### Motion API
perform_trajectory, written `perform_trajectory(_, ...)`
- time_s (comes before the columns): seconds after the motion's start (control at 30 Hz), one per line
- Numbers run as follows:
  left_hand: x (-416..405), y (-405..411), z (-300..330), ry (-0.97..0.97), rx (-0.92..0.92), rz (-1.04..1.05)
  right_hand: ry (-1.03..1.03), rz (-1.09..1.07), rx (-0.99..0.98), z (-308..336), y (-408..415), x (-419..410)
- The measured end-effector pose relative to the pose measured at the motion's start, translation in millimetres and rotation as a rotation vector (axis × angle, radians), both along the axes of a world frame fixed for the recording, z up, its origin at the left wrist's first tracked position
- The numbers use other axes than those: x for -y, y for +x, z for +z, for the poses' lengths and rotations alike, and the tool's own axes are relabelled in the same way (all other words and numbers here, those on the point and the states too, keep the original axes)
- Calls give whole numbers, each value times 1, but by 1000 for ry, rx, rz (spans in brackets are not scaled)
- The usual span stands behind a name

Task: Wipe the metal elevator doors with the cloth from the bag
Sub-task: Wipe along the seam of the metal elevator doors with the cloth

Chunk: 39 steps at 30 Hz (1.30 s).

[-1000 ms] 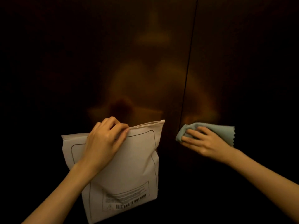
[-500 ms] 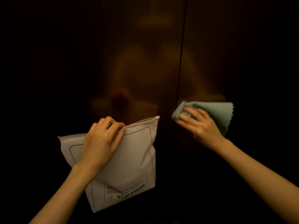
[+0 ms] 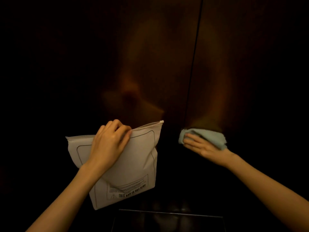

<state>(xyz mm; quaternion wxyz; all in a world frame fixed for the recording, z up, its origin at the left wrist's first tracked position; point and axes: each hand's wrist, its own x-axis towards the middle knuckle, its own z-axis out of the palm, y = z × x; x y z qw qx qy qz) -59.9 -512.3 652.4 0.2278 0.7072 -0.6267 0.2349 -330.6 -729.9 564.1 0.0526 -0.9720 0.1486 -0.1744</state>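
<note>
The left hand [image 3: 109,141] grips the top edge of a white bag [image 3: 132,166], its fingers [image 3: 117,125] curled over the rim beside the zip strip, so the bag hangs in front of the left door [image 3: 83,64]. A small slider sits at the bag's upper right corner, and printed warning text with a triangle mark runs across its lower part. The right hand [image 3: 203,145] lies flat with straight fingers pressing a light blue cloth [image 3: 210,135] against the right door [image 3: 250,64], just right of the dark seam [image 3: 194,56] where the two doors meet. The cloth is bunched under the palm, one rounded fold sticking out past the fingertips toward the seam and a frayed edge showing near the wrist. Both doors are dim, brown and reflective, with blurred orange reflections of the arms and bag above each hand. At the bottom edge, a dark glossy floor [image 3: 167,220] shows below the doors, with a thin bright line across it. Both forearms are bare and reach up from the lower corners.
</note>
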Motion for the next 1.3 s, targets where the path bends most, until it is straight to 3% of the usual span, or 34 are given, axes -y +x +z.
perform_trajectory(0.07, 2, 1, -2, 3, -13, 5, -129, 4, -36, 28, 1, 5)
perform_trajectory(0.17, 7, 4, -7, -4, -25, -1, -492, -28, -16, 38, 1, 19)
perform_trajectory(0.27, 12, 12, -17, -9, -49, -32, -584, -87, 188, 22, 9, 13)
perform_trajectory(0.33, 13, 15, -21, -11, -59, -41, -628, -142, 161, 7, 13, 4)
perform_trajectory(0.5, 25, 35, -63, -10, -21, -142, -625, -283, 157, -65, 28, -8)
perform_trajectory(0.73, 44, 31, -134, -130, -18, -159, -572, -371, 368, -136, 41, -7)
perform_trajectory(1.0, 51, 17, -260, -175, 57, -176, -602, -371, 386, -266, 38, -11)
perform_trajectory(1.3, 54, 2, -375, -167, 147, -175, -649, -347, 401, -372, 35, -5)
